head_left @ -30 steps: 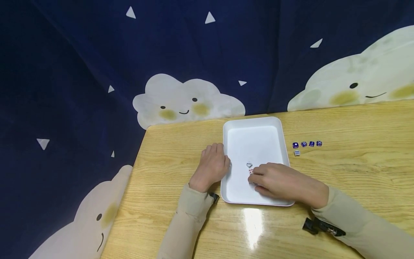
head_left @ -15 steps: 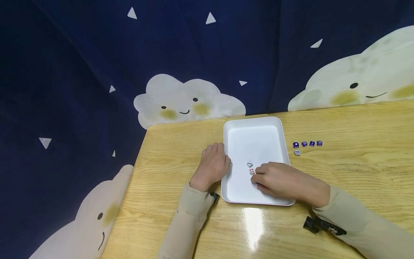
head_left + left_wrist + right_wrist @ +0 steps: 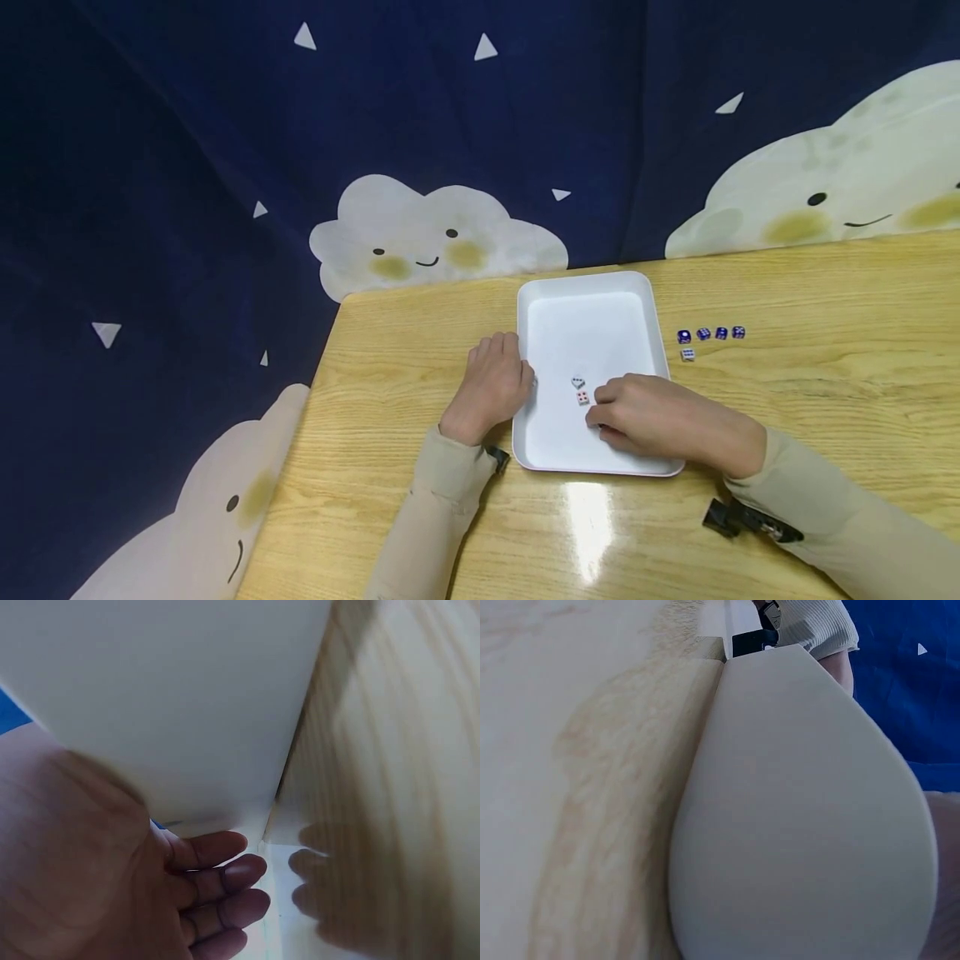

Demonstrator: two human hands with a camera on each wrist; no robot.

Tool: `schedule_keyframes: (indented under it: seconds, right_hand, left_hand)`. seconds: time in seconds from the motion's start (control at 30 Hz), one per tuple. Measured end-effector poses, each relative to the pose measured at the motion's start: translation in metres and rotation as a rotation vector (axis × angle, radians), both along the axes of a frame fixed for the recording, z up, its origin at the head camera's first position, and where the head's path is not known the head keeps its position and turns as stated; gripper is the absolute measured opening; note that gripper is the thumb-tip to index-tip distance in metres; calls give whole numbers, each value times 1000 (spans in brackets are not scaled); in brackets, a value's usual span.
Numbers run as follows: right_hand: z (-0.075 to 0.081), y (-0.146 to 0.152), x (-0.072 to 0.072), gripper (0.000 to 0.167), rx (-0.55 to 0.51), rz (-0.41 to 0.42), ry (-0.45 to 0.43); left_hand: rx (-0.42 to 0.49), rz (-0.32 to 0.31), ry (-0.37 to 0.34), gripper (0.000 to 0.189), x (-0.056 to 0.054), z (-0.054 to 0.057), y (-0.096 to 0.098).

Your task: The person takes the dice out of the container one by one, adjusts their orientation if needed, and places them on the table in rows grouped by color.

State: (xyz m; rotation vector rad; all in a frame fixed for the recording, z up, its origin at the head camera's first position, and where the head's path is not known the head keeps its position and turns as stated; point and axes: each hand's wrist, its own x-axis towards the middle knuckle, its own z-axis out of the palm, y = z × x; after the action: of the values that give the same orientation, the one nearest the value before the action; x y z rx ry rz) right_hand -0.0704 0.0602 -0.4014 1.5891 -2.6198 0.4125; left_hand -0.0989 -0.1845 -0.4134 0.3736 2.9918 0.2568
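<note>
A white rectangular tray (image 3: 590,308) lies on the table. My left hand (image 3: 491,383) holds its left wall, thumb over the rim and fingers outside; in the left wrist view the curled fingers (image 3: 244,907) lie by the tray's outer wall (image 3: 187,697). My right hand (image 3: 645,417) reaches over the right wall into the tray, finger and thumb bent together low over the floor. A small dark patch shows between them; I cannot tell whether it is a die. Beside the fingertips sit a white die with red pips (image 3: 582,398) and a white die with dark pips (image 3: 577,381).
Right of the tray, several blue dice (image 3: 703,333) stand in a row, with a white die with blue pips (image 3: 687,355) in front. The wooden table (image 3: 825,358) ends at a dark blue cloud-patterned curtain (image 3: 480,108). In the right wrist view the tray's outer wall (image 3: 802,802) fills the middle.
My right hand has shifted slightly right, away from the die with red pips, which now shows whole. The left hand and the tray have not moved.
</note>
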Motion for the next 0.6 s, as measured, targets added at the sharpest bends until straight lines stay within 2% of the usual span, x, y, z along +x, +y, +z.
schedule_keyframes:
  seconds: [0.2,0.43,0.6]
  right_hand:
    - [1,1,-1,2,-11,4,36]
    - [1,4,-1,6,-57,2,117]
    - [3,7,-3,7,-81,1,136]
  left_hand:
    - [-8,6,-1,26,0,1,0]
    - [-27,9,6,25,0,2,1]
    - [-33,12,2,25,0,2,1]
